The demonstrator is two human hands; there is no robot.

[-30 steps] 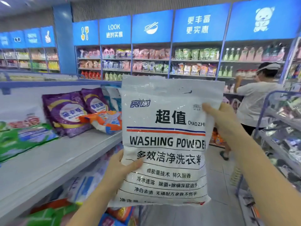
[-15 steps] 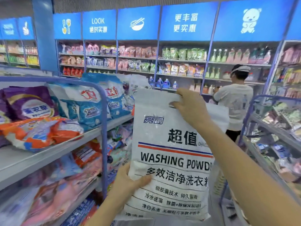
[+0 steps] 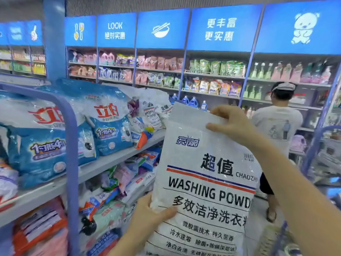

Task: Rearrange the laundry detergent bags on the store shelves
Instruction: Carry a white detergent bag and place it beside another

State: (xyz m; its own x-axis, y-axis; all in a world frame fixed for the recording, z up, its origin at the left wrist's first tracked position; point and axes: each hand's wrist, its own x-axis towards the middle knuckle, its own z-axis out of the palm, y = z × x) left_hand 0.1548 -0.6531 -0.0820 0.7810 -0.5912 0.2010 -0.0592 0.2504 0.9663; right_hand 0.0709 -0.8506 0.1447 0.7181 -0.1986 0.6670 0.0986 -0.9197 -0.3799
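The white bag (image 3: 206, 182) stands upright in the aisle beside the shelf (image 3: 110, 163), long axis vertical, printed "WASHING POWDER" and "CHAOZHI"; the right hand (image 3: 232, 124) pinches its top; the left hand (image 3: 149, 217) grips its lower edge.

Left forearm (image 3: 127, 241) and right forearm (image 3: 299, 193), apparently bare to the frame edge.

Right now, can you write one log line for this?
left hand grips washing powder bag low | right hand grips top | bag off shelf
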